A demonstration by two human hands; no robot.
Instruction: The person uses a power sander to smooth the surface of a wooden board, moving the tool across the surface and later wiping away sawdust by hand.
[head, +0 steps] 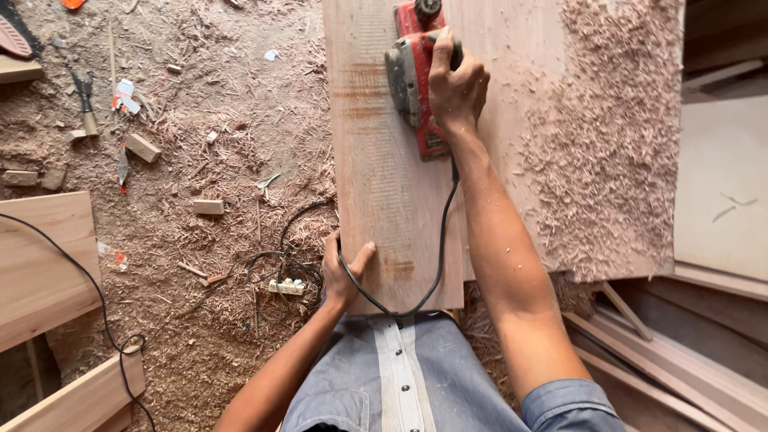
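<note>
The right hand (456,88) is gripping the handle of a red power planer (414,80), fingers wrapped tight around it. The planer is sitting flat on a long wooden plank (384,192), toward the plank's far end, with its sole touching the wood. A black cord (442,240) is trailing from the planer's near end, running down the plank beside the right forearm and looping across the plank's near end.

The left hand (342,270) is clamping the plank's near left edge, thumb lying on the top face and the other fingers curling under the edge, out of sight. The cord is passing just beside this thumb.

Right of the plank, a wide board (528,200) is lying under a thick spread of wood shavings (608,136). Left of the plank, the floor is covered in sawdust (200,240), with small wood offcuts (208,206) scattered well apart from it. A white power strip (286,286) is lying on the sawdust just left of the plank's near end, close to the left hand. The person's grey shirt (400,376) is showing below the plank's near end.
</note>
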